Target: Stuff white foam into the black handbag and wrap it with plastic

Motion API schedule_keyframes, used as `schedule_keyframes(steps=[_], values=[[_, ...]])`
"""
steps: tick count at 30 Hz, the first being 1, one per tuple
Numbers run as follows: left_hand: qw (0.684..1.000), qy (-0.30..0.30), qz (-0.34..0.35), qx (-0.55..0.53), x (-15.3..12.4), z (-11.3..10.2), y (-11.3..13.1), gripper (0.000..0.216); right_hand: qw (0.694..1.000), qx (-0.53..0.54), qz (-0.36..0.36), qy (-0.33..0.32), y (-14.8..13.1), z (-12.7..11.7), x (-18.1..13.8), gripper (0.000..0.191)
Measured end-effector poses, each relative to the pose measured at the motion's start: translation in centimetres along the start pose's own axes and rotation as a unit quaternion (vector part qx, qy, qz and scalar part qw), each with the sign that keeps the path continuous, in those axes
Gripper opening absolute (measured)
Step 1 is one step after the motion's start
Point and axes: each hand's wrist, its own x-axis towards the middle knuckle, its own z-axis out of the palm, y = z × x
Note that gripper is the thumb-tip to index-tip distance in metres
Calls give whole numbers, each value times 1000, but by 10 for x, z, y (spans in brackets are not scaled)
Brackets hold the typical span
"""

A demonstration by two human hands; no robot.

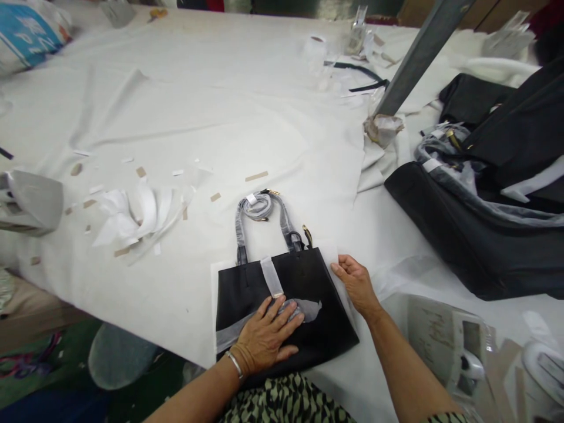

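Observation:
A black handbag (328, 305) lies flat on the white-covered table in front of me, its wrapped handles (240, 232) pointing away. Between the handles rests a coiled, plastic-wrapped strap (258, 207) with gold-coloured hardware. My left hand (268, 336) is spread flat on the bag's front, fingers apart, over a strip of thin white wrapping (311, 309). Another white strip (270, 275) runs down from the bag's top edge. My right hand (356, 283) pinches the edge of a thin white sheet (330, 254) that shows from under the bag's right side.
More black bags (467, 247) are heaped on the right, below a slanting metal post (423, 59). Tape dispensers stand at lower right (440, 335) and far left (33, 200). White scraps (127, 217) litter the left of the table (211, 117). A stool (118, 355) is at lower left.

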Motion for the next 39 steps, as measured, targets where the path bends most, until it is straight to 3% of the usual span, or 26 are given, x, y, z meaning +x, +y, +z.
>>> schedule_keyframes(steps=[10,14,20,24,29,32,39], values=[[1000,-10,2,4,-1,1,2,62,999,-17,-25,17,8,-7,-12,37],[1000,-19,0,10,-2,1,1,65,997,-68,-33,-17,1,-7,0,39],[1000,-18,2,16,-4,2,1,65,994,-73,20,-76,0,-6,11,38],[1000,-27,-4,15,-3,2,1,66,981,-190,-27,-16,18,2,12,33],[999,-37,-17,20,0,-1,1,67,940,-330,-71,57,26,11,12,40],[999,-36,-19,29,-1,-3,2,66,928,-361,-72,51,21,13,11,44],[998,-38,-50,24,-3,-2,6,59,940,-331,-79,9,18,10,7,47]])
